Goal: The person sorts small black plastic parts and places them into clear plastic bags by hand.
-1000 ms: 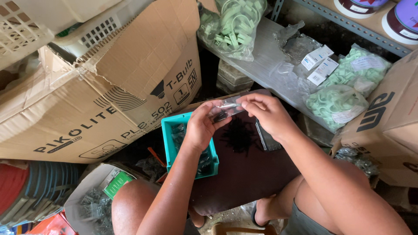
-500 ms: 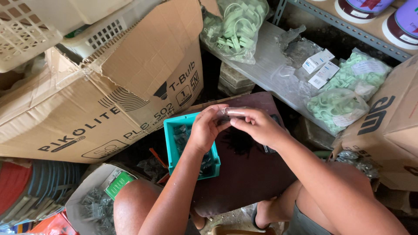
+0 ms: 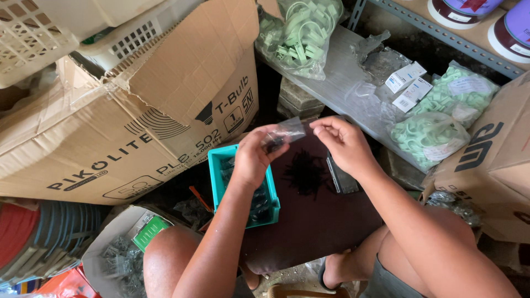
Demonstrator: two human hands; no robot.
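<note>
My left hand (image 3: pixel 252 157) holds a small clear plastic bag (image 3: pixel 286 133) with dark small parts in it, just above a teal tray (image 3: pixel 218 182). My right hand (image 3: pixel 343 144) pinches the bag's upper right corner with thumb and forefinger. Below the hands a heap of small black screws (image 3: pixel 305 172) lies on a dark maroon board (image 3: pixel 309 226) that rests across my knees. The teal tray holds more filled small bags, partly hidden by my left wrist.
A big cardboard box (image 3: pixel 138 132) stands to the left. A grey metal shelf (image 3: pixel 342 83) carries bags of pale green plastic clips (image 3: pixel 301 36) and small white boxes (image 3: pixel 406 77). Another carton (image 3: pixel 491 160) sits at right. A bag of grey parts (image 3: pixel 124 259) lies by my left knee.
Both hands have stayed together on the small bag above the tray. The right hand's fingers have shifted from the bag's top edge to pinching its corner.
</note>
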